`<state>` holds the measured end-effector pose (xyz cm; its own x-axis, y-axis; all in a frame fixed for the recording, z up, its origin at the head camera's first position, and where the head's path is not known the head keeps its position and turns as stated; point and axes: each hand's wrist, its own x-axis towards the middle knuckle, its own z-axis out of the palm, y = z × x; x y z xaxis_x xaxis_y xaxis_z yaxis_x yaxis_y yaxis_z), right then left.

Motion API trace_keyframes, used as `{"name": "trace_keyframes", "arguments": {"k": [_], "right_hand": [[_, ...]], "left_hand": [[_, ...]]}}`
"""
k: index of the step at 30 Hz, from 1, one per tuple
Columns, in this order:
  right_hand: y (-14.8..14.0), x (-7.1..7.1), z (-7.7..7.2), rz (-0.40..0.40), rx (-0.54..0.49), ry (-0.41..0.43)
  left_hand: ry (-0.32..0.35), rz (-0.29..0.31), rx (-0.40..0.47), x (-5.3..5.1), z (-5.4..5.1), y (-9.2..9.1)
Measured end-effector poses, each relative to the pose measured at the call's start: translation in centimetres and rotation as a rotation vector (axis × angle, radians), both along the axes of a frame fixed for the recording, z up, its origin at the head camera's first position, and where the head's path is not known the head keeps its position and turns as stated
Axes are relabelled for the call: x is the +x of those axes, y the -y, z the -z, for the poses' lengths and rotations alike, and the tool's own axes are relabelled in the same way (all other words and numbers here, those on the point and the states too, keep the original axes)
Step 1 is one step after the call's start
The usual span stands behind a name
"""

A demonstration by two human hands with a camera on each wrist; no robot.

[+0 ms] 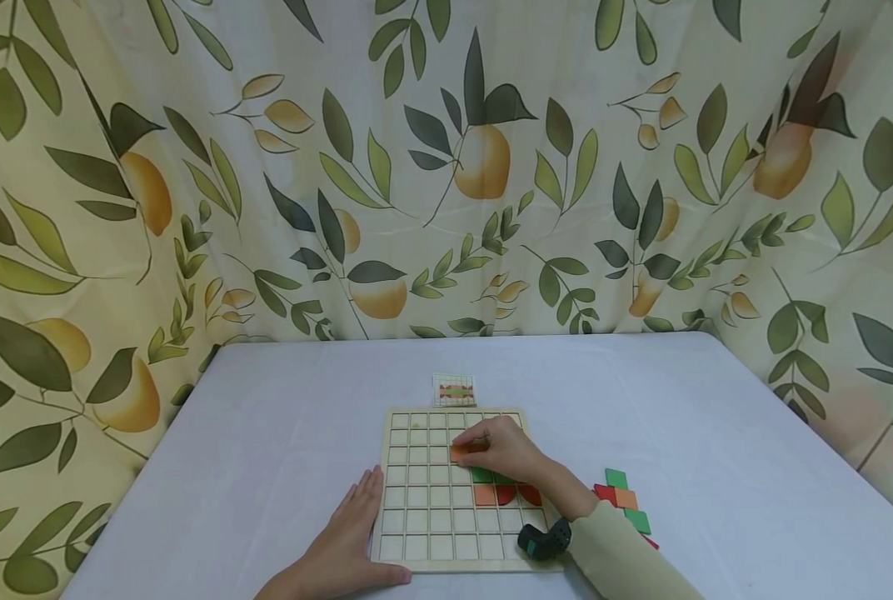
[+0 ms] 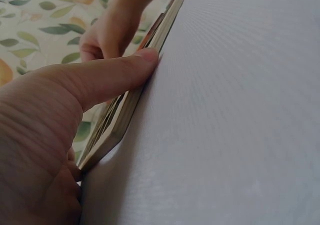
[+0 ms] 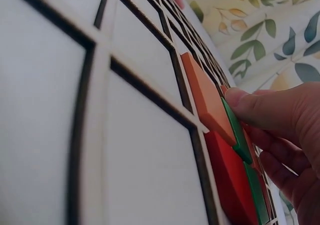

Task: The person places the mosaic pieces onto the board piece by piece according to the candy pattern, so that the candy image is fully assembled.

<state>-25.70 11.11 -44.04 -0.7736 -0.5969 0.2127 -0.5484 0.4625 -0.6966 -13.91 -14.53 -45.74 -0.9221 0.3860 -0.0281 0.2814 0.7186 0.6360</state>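
Your right hand is over the gridded board, its grip narrow, thumb and forefinger pinching an orange tile. That tile is above the middle of the board, toward its far side; your fingers cover part of it, so you cannot tell whether it sits fully down in a compartment.

Your left hand rests at the near left corner of the board, its grip spread wide: the fingers lie straight along the left side and the thumb stretches along the near edge. In the left wrist view the thumb touches that edge.

Nearer to you than the held tile, two green tiles sit side by side in the grid. In the next row toward you are an orange square and two red pieces, partly under your right forearm. A small printed card lies just beyond the far edge.

To the right of the board, loose pieces in green, red and orange lie on the white-covered bench. You wear a black device at your right wrist, beside a pale sleeve. Behind the bench hangs a leaf-and-fruit curtain.
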Motion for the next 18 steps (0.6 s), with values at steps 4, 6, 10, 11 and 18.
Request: {"name": "trace_keyframes", "arguments": {"k": [4,6,10,11,18], "right_hand": [[0.13,-0.05,0.08,0.009,0.004,0.015],[0.16,-0.08,0.08,0.010,0.006,0.014],[0.17,-0.05,-0.01,0.010,0.010,0.008],[0.16,-0.04,-0.04,0.011,0.011,0.007],[0.10,-0.04,0.04,0.006,0.006,0.005]], "left_hand": [[0.005,-0.004,-0.002,0.01,-0.03,0.01],[0.010,-0.007,-0.003,0.01,-0.06,0.00],[0.008,-0.007,-0.007,0.02,-0.11,-0.02],[0.005,-0.006,-0.009,0.03,-0.11,-0.02],[0.004,-0.006,-0.012,-0.03,-0.03,-0.05]]}}
